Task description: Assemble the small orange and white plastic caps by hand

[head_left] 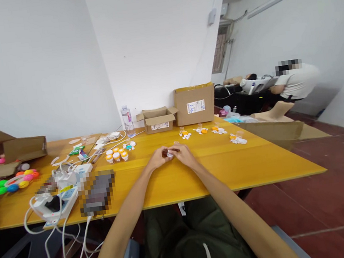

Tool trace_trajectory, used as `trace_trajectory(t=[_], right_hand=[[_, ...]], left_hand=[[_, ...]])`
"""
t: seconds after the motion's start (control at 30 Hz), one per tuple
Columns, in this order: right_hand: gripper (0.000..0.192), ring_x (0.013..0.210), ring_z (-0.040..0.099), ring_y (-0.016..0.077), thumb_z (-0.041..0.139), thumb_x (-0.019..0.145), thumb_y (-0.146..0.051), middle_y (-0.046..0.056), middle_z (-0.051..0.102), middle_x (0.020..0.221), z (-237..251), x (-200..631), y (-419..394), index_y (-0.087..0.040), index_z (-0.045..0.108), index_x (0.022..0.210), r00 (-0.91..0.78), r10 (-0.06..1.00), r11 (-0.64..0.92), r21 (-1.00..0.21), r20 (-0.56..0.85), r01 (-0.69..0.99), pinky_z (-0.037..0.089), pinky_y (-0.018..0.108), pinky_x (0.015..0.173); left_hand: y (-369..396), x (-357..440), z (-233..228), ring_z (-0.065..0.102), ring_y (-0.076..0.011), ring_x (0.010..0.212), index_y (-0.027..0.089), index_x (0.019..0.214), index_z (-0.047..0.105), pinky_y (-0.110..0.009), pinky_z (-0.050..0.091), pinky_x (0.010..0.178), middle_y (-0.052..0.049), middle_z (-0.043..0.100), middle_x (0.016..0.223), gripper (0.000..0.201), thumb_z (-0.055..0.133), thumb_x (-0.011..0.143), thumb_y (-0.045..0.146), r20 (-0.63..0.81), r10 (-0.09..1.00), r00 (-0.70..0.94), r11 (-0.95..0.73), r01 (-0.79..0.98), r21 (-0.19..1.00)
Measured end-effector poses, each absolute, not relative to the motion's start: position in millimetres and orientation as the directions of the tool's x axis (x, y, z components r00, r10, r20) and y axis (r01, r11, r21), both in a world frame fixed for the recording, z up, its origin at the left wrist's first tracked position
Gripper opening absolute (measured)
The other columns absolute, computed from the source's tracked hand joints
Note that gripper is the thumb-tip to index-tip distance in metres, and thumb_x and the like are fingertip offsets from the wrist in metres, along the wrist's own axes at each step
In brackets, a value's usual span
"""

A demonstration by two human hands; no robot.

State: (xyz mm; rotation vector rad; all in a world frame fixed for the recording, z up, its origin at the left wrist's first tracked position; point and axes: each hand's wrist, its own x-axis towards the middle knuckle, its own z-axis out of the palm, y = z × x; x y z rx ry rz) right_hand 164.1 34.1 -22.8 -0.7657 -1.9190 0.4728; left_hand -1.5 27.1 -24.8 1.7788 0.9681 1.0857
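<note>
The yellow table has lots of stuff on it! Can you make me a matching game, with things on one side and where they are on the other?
Things:
1. water bottle
2. big closed cardboard box
3. colourful plastic eggs
4. small white piece

Places:
A. far left part of the yellow table, near an open box
B. between the left hand and the right hand
C. at the back of the table by the wall, left of the small open box
D. back of the table, right of the small open box

Pairs: 1-C, 2-D, 3-A, 4-B
</note>
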Motion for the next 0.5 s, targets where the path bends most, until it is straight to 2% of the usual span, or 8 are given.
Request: trace_trajectory(t=[0.5], right_hand=[[0.013,0.074,0.060,0.0192,0.061,0.082,-0.021,0.004,0.069,0.076,-21.1,163.1,31.6,-0.022,0.074,0.080,-0.309,0.701,0.713,-0.624,0.643,0.319,0.048,0.032,0.072]], left_hand=[[21.8,0.1,-18.6,0.059,-0.0124,0.076,0.016,0.086,0.058,-0.027,0.047,0.076,0.001,0.063,0.081,0.029,0.077,0.064,0.020,0.277,0.896,0.346,-0.353,0.178,0.919]])
